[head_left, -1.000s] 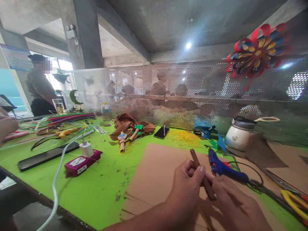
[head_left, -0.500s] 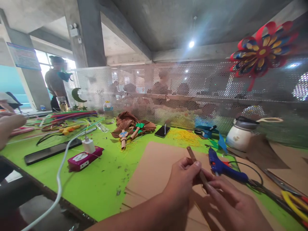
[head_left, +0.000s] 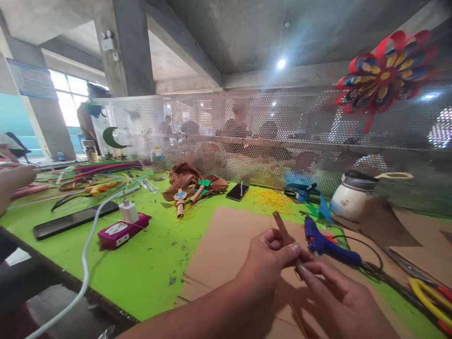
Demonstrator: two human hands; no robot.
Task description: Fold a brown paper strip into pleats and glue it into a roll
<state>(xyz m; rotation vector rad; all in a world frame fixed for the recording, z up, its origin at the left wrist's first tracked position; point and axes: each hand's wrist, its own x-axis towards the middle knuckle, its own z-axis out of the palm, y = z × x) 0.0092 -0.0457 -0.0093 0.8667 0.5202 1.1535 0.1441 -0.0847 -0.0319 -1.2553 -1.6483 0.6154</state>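
A narrow brown paper strip [head_left: 281, 227] is pinched between the thumb and fingers of my left hand [head_left: 270, 254], with its upper end sticking out past them. My right hand [head_left: 339, 292] grips the strip's lower end, its fingertips close to my left thumb. A thin yellowish strand [head_left: 295, 313] hangs below my hands. Beneath them lie large brown paper sheets [head_left: 226, 245] on the green table [head_left: 148, 273]. Just right of my hands rests a blue glue gun [head_left: 332, 247], apart from both.
Yellow-handled scissors [head_left: 429, 299] lie at the right, near a white jug [head_left: 353, 193]. Brown paper figures [head_left: 181, 197], a phone [head_left: 238, 191], yellow shreds [head_left: 271, 201] and a purple power strip [head_left: 123, 230] with a white cable occupy the table. Another person's hand [head_left: 16, 181] is at far left.
My left thumb has slid slightly down the strip toward my right hand. More of the strip's upper end shows. The person standing in the background has shifted to the right.
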